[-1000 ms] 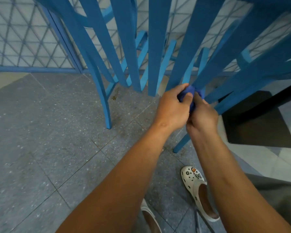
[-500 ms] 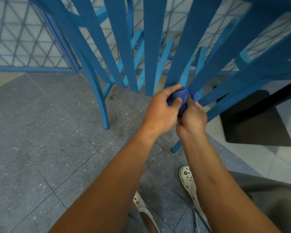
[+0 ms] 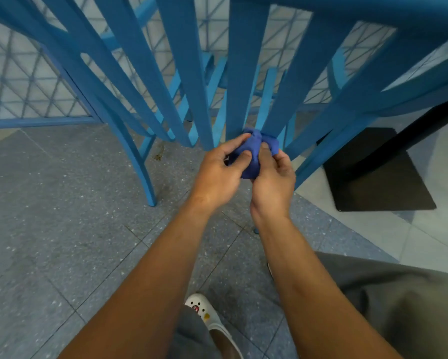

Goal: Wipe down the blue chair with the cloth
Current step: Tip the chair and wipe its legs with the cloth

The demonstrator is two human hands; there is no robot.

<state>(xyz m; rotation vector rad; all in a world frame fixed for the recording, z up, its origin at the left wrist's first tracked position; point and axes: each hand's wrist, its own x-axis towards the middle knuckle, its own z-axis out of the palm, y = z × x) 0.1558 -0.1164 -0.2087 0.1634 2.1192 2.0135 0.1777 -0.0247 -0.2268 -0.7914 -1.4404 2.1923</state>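
Nearest the camera, at the bottom of the view, a white clog (image 3: 212, 320) with small charms on its toe stands on the grey speckled floor tiles (image 3: 62, 229), beside grey trouser fabric (image 3: 399, 301) on the right. Two bare forearms reach forward from there and meet in the middle of the view.

The left hand (image 3: 217, 172) has its grip curled round the left side of a bunched blue cloth (image 3: 254, 156): the thumb presses on the near face of the cloth and the fingers wrap over its top. The right hand (image 3: 274, 182) grips the right side of the same cloth, thumb on top and fingers curled underneath, so both hands have hold of the wad between them. The cloth is crumpled into a ball, held off the floor, right at the lower ends of the back slats of the blue chair (image 3: 243, 73); whether it touches the slats cannot be told.

The chair's slats fan upward from that point, and one curved leg comes down to the floor on the left. To the right, beyond the chair, a black flat base (image 3: 378, 177) with a dark post sits on paler tiles. Farthest away is a white wall (image 3: 23, 81) with a blue diamond lattice and a blue rail along its foot.
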